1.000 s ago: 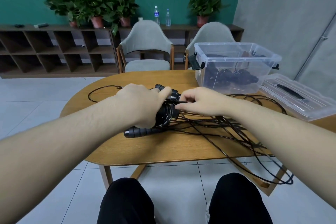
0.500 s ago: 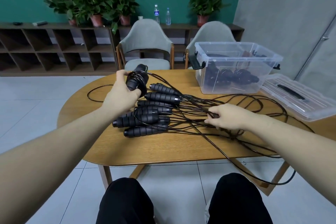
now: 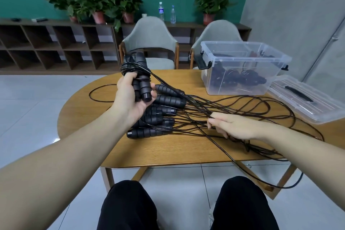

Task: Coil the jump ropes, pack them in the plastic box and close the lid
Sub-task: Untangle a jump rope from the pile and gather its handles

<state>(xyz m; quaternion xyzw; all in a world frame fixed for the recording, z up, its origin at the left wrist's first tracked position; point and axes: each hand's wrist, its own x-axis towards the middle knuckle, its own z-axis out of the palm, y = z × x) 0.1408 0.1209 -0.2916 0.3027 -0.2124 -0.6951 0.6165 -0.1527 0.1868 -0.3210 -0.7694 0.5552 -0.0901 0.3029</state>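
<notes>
My left hand grips a pair of black jump-rope handles upright above the table, with a few turns of black cord wound round them. That cord runs down and right to my right hand, which pinches it low over the table. Several more black handles lie in a pile beneath my left hand, their cords tangled across the table and hanging off its front right edge. The clear plastic box stands open at the back right with coiled ropes inside. Its lid lies beside it.
The oval wooden table has two grey chairs behind it. A low shelf with potted plants and two bottles runs along the green wall. My knees are below the table's front edge.
My left hand has lifted the two handles off the pile and turned them upright with cord wound on. My right hand slid right along the cord, away from the handles.
</notes>
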